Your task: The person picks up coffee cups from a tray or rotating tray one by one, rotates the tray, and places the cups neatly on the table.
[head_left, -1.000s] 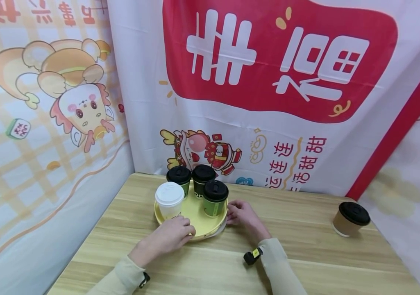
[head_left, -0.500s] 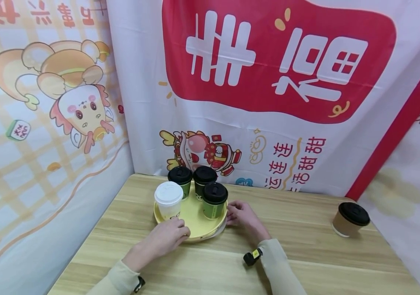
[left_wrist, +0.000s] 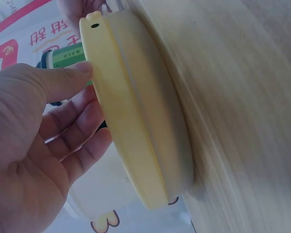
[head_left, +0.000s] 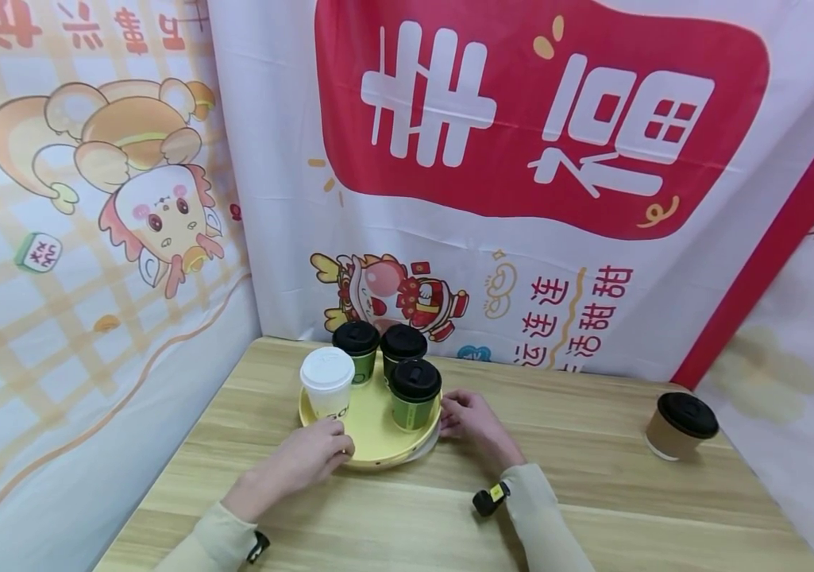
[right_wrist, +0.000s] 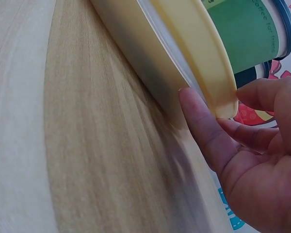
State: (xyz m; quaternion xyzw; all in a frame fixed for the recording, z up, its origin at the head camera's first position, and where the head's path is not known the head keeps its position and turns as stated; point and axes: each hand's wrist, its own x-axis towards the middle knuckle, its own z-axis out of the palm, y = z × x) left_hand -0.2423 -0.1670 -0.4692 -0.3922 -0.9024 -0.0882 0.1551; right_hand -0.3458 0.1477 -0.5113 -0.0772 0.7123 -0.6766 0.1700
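Observation:
A round yellow turntable (head_left: 364,433) carries a white cup with a white lid (head_left: 327,377) and several black-lidded cups. Two of these stand at the back, a green cup (head_left: 356,349) and a dark cup (head_left: 403,347); a light green cup (head_left: 414,405) is at the right. My left hand (head_left: 299,461) holds the turntable's front left rim, with the thumb (left_wrist: 77,75) on its edge and the other fingers curled toward its inner side. My right hand (head_left: 478,421) holds the right edge, with one finger (right_wrist: 196,114) against the lower base and others at the upper rim.
A brown cup with a black lid (head_left: 680,429) stands apart near the right end of the wooden table (head_left: 592,477). A printed cloth (head_left: 542,119) hangs behind the table, and another (head_left: 92,199) along the left side.
The turntable's top has turned clockwise: the back cups shifted right, the right green cup came forward, and the white cup moved slightly back. My left hand moved left along the front; my right stayed.

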